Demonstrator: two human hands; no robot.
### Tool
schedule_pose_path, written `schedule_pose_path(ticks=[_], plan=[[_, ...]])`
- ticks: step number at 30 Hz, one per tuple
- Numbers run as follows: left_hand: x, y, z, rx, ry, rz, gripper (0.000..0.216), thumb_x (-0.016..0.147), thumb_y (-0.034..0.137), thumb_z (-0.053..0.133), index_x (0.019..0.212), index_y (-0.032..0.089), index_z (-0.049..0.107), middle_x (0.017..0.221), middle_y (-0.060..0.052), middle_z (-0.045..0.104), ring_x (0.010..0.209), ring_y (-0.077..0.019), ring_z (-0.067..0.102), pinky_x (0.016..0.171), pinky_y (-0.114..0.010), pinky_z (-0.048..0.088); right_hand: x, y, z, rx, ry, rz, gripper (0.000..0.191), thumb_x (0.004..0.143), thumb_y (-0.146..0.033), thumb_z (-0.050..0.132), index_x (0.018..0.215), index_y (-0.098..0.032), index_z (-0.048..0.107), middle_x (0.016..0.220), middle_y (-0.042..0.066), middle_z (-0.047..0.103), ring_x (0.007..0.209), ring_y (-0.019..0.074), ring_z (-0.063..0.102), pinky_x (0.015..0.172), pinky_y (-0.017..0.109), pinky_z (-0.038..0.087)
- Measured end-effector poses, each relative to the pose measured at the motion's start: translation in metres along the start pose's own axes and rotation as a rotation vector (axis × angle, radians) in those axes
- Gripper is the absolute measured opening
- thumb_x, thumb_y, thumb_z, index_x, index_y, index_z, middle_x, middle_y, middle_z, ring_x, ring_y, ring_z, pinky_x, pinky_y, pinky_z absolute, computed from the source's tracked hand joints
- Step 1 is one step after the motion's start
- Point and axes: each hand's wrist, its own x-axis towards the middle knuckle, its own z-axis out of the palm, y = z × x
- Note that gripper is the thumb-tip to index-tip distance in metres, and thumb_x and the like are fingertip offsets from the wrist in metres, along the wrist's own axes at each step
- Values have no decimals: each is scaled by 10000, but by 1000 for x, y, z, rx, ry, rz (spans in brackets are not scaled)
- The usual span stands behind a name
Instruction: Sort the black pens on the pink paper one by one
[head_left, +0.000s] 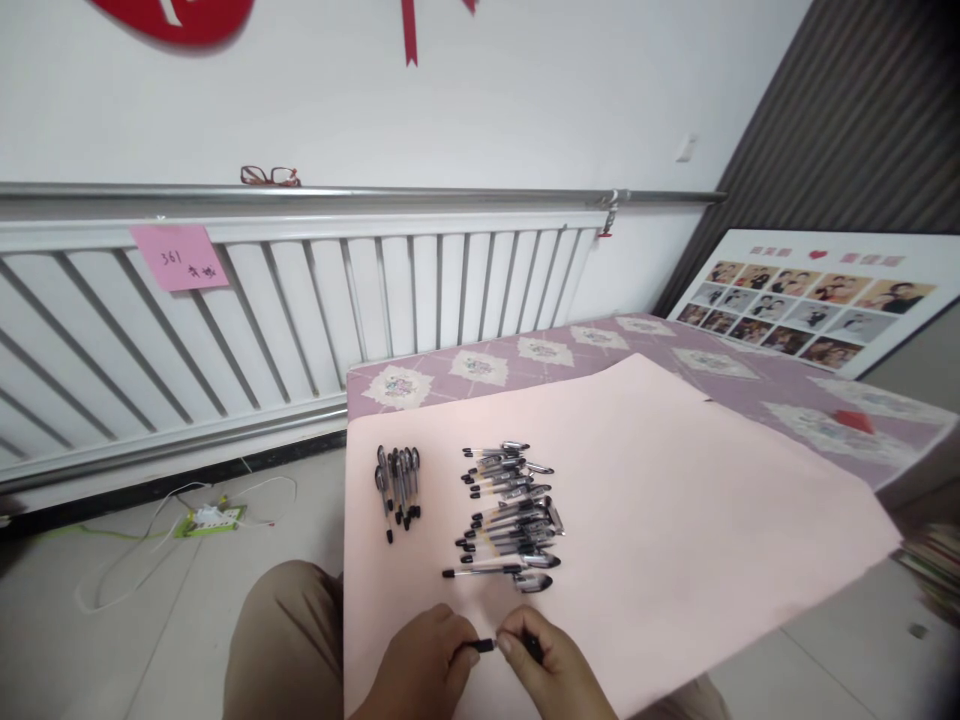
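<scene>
Both my hands are close together over the near edge of the pink sheet. My left hand (433,660) is closed around a pen; its black grip (484,646) sticks out toward the right, and the rest of it is hidden in the fingers. My right hand (551,662) is closed at the pen's tip, holding what looks like a pen cap (533,648), of which only a black end shows. Beyond the hands lies a loose pile of pens (510,515), mostly lying sideways. To its left is a smaller bunch of pens (401,485), with their dark capped ends pointing away from me.
The pink sheet (637,500) covers a table with a purple patterned cloth (517,355). Behind stands a white radiator (420,290) with a pink note (180,257); glasses (270,176) rest on the pipe above. A photo board (810,300) leans at right. A power strip (214,520) lies on the floor.
</scene>
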Motion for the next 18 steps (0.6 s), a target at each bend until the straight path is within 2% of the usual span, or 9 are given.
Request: schedule_pose_path(ticks=[6,11,14,18], plan=[[2,-7,-1,-64,104,-45,176,805,156,440,846,205,604,850,-19,599,811,-154,547,739,-243,398,4,13,-23,119,104,48,194,737,-386,551,737,-197,598,692,2,618,687,178,560,643,253,436],[6,-8,4,-65,117,-40,195,785,130,439,863,205,601,846,-20,591,801,-156,542,722,-246,397,5,21,-30,180,179,65,227,709,-394,578,784,-194,654,768,35,691,739,205,614,674,273,471],[11,-5,8,-35,112,-38,187,786,135,442,857,208,599,856,-19,594,811,-160,540,736,-252,398,7,28,-28,76,191,36,197,738,-355,542,806,-203,647,804,33,698,757,202,624,685,264,472],[22,3,15,46,94,-26,205,798,153,449,904,234,605,934,-14,604,885,-171,531,792,-261,396,8,40,-24,-184,251,-32,156,768,-286,501,825,-229,635,824,26,685,777,190,621,725,265,464]])
